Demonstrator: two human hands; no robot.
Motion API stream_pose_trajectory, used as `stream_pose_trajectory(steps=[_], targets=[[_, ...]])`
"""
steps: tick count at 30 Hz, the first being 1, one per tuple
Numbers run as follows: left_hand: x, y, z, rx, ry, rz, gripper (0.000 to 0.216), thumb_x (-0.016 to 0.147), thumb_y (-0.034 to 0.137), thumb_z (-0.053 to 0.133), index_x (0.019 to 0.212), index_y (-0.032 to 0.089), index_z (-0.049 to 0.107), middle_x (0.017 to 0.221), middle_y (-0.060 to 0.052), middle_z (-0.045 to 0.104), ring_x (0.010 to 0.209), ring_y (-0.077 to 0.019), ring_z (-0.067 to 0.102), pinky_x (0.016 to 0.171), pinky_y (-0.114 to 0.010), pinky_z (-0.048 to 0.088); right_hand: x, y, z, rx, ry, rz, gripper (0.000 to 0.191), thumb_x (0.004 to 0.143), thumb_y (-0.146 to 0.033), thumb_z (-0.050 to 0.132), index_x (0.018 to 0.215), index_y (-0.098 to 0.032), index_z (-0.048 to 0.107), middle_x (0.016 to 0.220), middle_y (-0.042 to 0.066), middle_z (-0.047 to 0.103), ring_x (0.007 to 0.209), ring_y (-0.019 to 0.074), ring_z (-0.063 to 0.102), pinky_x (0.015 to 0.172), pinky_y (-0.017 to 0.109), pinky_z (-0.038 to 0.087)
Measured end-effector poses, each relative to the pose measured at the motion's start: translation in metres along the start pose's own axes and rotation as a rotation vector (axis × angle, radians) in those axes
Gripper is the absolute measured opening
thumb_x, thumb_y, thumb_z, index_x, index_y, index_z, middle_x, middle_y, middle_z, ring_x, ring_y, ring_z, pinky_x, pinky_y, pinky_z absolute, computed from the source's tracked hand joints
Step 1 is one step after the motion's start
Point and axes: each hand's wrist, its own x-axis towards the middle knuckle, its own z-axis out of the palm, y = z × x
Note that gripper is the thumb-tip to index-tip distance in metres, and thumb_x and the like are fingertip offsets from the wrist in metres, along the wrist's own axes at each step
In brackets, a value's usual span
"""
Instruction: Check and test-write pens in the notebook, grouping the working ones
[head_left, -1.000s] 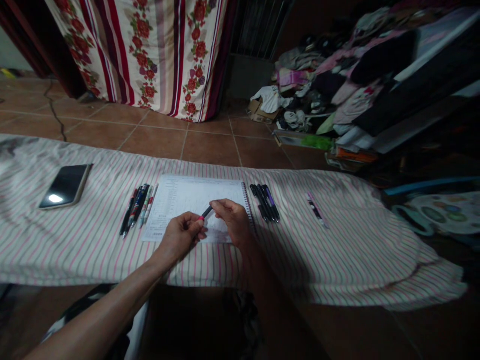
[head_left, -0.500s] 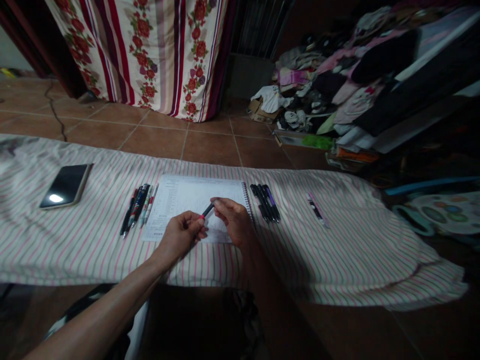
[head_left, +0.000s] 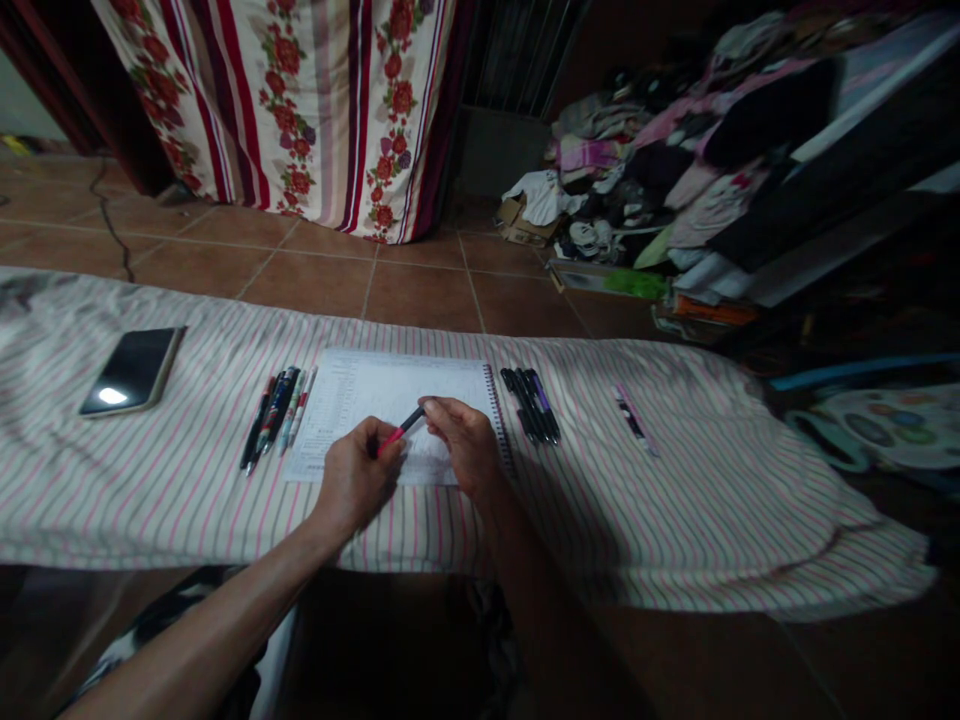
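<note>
Above an open spiral notebook [head_left: 450, 375] with writing on its page, both hands hold a pink and black pen [head_left: 409, 422], tilted with its black end up to the right. My left hand [head_left: 356, 475] is closed on the pink part. The fingertips of my right hand [head_left: 466, 440] pinch the black end. Left of the notebook lie several pens [head_left: 274, 415] side by side. On its right is another row of black pens [head_left: 531, 408], one with a purple part. Farther right lies a pink and black pen or pencil [head_left: 636, 420], apart from the others.
A striped cloth [head_left: 697, 500] covers the table. A phone [head_left: 133, 372] lies at its left end. Beyond are a tiled floor [head_left: 315, 270], a floral curtain [head_left: 300, 110] and a heap of clothes [head_left: 637, 170] at the back right.
My left hand has shifted slightly left and down along the pen, so more of its pink part shows. The right hand has hardly moved and still pinches the black end.
</note>
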Motion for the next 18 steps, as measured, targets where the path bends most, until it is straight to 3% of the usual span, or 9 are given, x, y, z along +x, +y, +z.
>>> stream_pose_trajectory(steps=[3,8,13,18], targets=[[0.000,0.003,-0.001,0.100,-0.010,0.081,0.016,0.073,0.035,0.056,0.069,0.020,0.057,0.058,0.002,0.059,0.054,-0.0134,0.054,0.052,-0.024,0.039,0.000,0.000,0.000,0.003,0.010,0.008,0.032,0.064,-0.044,0.067,0.083,-0.018,0.072,0.073,0.003,0.064,0.068,0.0142,0.055,0.065,0.027,0.042],[0.002,0.004,-0.001,0.187,0.002,0.091,0.016,0.075,0.035,0.053,0.070,0.020,0.056,0.058,0.002,0.059,0.054,-0.0136,0.053,0.054,-0.025,0.038,-0.001,0.000,-0.001,0.114,-0.024,0.038,0.032,0.064,-0.042,0.068,0.085,-0.018,0.072,0.075,0.002,0.064,0.070,0.0128,0.054,0.069,0.027,0.044],[0.001,0.007,-0.002,0.204,0.024,0.097,0.014,0.074,0.034,0.055,0.069,0.021,0.056,0.060,0.001,0.060,0.055,-0.0148,0.053,0.055,-0.025,0.035,-0.003,-0.001,0.001,0.180,-0.027,0.069,0.034,0.062,-0.040,0.070,0.087,-0.018,0.072,0.076,0.002,0.063,0.070,0.0112,0.054,0.071,0.027,0.045],[-0.001,0.012,-0.004,0.136,0.060,0.111,0.012,0.071,0.032,0.060,0.064,0.022,0.058,0.055,0.001,0.057,0.052,-0.0151,0.050,0.053,-0.025,0.032,-0.003,-0.003,0.004,0.104,0.003,0.095,0.031,0.060,-0.040,0.071,0.080,-0.018,0.071,0.070,0.001,0.062,0.067,0.0121,0.054,0.068,0.027,0.044]])
